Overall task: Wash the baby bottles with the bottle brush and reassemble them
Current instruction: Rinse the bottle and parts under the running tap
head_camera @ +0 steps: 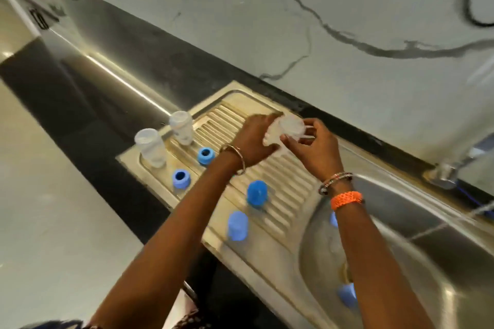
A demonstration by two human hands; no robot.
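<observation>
Both hands, left (254, 139) and right (315, 141), clamped on clear bottle (290, 128): probably light, wet-slick plastic (grip around the body).

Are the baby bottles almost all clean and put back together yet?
Not yet. Two clear bottles stand open on the drainboard, looking washed. Both hands, left hand and right hand, hold a third clear bottle above it. Still left: two blue rings and two blue caps lie loose, and more blue pieces sit in the sink. Nothing is reassembled.
</observation>
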